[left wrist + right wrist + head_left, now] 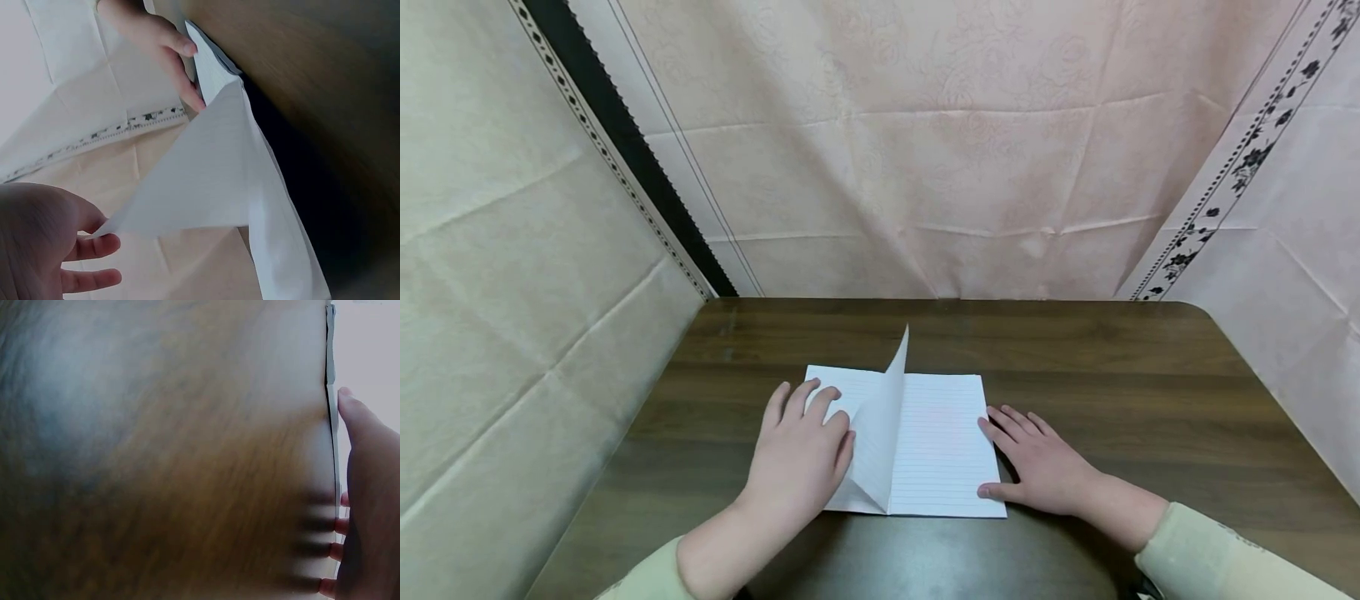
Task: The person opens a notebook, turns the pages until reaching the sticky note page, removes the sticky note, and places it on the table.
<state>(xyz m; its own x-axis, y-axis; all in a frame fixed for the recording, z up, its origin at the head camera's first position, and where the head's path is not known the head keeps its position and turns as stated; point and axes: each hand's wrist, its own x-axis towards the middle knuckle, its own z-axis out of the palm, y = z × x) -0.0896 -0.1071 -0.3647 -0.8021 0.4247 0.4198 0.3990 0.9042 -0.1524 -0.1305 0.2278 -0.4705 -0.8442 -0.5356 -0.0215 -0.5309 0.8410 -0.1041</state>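
Observation:
An exercise book [946,450] with ruled white pages lies spread on the table. One page [181,175] stands raised from the fold, its far corner pointing up in the head view. My left hand [805,450] is over the left half of the book. In the left wrist view, the left thumb and forefinger pinch a corner of that page, and the other fingers extend past it. At the book's right edge rests my right hand [1045,467], thumb on the lower right of the page and fingers stretched along the side.
The brown wooden table [1120,367] reaches out on all sides of the book. Behind it hangs a pinkish cloth [925,167]. Pale cloths with patterned borders stand at the left [512,250] and right [1285,275].

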